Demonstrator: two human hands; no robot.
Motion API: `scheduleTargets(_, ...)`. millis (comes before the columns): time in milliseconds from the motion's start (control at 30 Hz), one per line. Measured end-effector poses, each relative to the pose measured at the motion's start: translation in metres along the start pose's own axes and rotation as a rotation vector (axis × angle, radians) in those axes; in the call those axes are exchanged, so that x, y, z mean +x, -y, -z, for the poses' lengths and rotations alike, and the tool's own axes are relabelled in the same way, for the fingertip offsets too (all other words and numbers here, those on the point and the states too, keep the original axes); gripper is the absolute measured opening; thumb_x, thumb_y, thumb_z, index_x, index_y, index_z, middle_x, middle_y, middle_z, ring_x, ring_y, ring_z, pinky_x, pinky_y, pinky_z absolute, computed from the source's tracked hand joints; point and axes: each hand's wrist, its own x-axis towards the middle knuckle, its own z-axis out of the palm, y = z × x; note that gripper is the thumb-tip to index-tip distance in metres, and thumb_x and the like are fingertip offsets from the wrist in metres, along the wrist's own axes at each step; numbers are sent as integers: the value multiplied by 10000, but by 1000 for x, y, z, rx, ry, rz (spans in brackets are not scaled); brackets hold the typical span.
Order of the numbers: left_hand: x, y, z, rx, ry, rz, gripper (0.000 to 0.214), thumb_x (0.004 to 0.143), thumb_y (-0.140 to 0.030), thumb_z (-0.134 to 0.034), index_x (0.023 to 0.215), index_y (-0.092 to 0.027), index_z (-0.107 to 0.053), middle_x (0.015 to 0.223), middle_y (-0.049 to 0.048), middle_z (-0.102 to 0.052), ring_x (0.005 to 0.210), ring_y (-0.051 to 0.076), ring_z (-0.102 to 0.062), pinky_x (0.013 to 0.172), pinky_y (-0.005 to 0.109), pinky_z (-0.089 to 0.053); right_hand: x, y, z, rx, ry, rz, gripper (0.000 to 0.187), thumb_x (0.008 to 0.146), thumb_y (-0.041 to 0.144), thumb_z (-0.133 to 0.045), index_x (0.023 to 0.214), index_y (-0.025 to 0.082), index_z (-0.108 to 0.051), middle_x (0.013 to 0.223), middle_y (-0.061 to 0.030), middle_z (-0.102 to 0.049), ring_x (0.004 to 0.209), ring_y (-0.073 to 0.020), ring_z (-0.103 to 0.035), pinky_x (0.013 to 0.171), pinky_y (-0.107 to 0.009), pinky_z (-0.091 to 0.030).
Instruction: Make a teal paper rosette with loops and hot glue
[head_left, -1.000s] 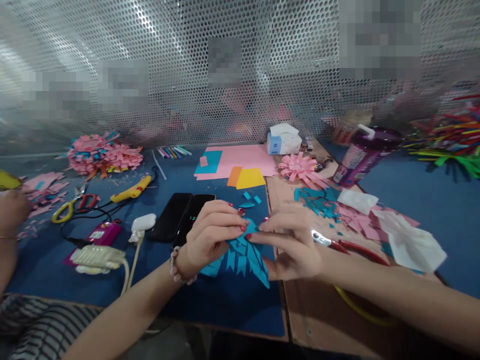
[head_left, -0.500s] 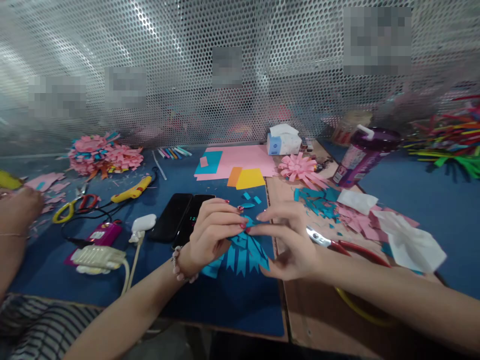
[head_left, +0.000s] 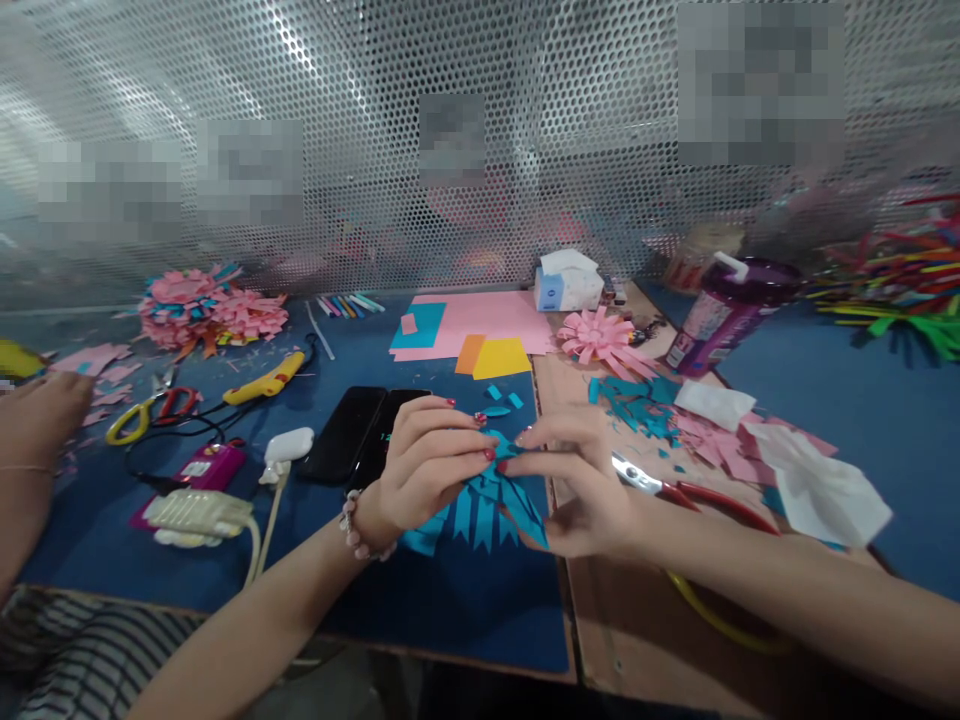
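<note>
Between my two hands is a blue paper flower [head_left: 480, 512] with notched, fringed petals hanging toward me. My left hand [head_left: 431, 460], with a beaded bracelet at the wrist, grips it from the left, fingertips at its centre. From the right, my right hand [head_left: 577, 480] pinches the petals with thumb and fingers. The petal under my right fingers is partly hidden. Just beyond my fingertips lie small blue paper scraps [head_left: 515, 400]. Red-handled scissors [head_left: 637, 474] rest partly under my right forearm.
Two dark phones [head_left: 346, 435] lie left of my hands, near a white charger [head_left: 289, 445], a purple box [head_left: 214, 465] and a yellow glue gun [head_left: 266, 383]. Behind are pink sheets [head_left: 491, 315], a pink paper flower [head_left: 600, 335] and a purple tumbler [head_left: 727, 315]. Another person's hand [head_left: 45, 410] is far left.
My right fingers have shifted slightly on the flower, and its right petals now spread a little farther right. My left hand stays almost in place.
</note>
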Motion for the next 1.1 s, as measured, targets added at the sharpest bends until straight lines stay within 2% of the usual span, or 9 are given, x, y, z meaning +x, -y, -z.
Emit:
scheduleTargets(67,0,2,-3,-29,9,45,126,853,-106,-555,927,-205,-577,856,33,-714,847,164,-650,866,398,-513,0,0,-1,0,10,-40,356,726,204,-628,1069,224,-530,987,-58,-499,940,-197,-522,799,-348,-454)
scheduleTargets(167,-4,6,-12,-87,-22,152,99,860,-135,-549,928,-199,-584,850,36,-705,808,161,-640,857,395,-501,3,0,-4,30,-20,-226,303,749,129,-624,1027,225,-549,998,-54,-505,962,-185,-515,846,-351,-437)
scheduleTargets(233,-6,10,-19,-98,-15,302,62,856,-171,-579,907,-193,-604,850,37,-696,830,165,-633,842,361,-497,5,-2,-9,86,-51,-398,204,803,142,-600,988,221,-565,998,-54,-516,983,-183,-513,876,-362,-423)
scheduleTargets(300,-8,12,-24,-105,44,509,41,839,-201,-616,877,-186,-623,841,33,-686,829,159,-628,794,304,-497,6,-7,-14,160,-69,-557,101,837,189,-586,935,210,-579,1001,-56,-526,1003,-187,-512,892,-367,-415)
scheduleTargets(400,-7,13,-26,-145,130,758,52,811,-223,-647,827,-176,-631,793,15,-668,754,142,-613,702,249,-481,6,-16,-20,261,-34,-752,68,832,251,-592,871,196,-586,968,-50,-542,956,-186,-525,842,-349,-423)
scheduleTargets(567,-3,15,-28,-252,231,967,130,794,-282,-660,761,-167,-608,719,-18,-604,691,117,-543,662,228,-440,4,-26,-24,363,24,-928,160,823,338,-594,868,184,-586,863,-16,-568,787,-149,-514,700,-293,-399)
scheduleTargets(733,-4,21,-30,-370,274,1002,193,803,-328,-641,742,-153,-587,700,-23,-557,665,100,-492,627,217,-406,2,-33,-27,505,-8,-1076,292,781,456,-633,762,170,-578,728,18,-536,693,-127,-486,636,-268,-364)
scheduleTargets(967,-5,24,-27,-343,366,924,177,822,-311,-595,751,-149,-585,724,-6,-554,700,114,-487,651,234,-399,1,-40,-27,542,48,-1103,300,761,461,-649,780,162,-631,773,-2,-604,756,-142,-528,709,-278,-372)
scheduleTargets(1100,-6,30,-25,-364,369,926,218,827,-334,-586,716,-148,-568,709,-5,-552,684,114,-492,642,234,-399,2,-41,-26,522,7,-1127,308,747,463,-654,752,157,-622,737,4,-590,712,-134,-505,676,-273,-364)
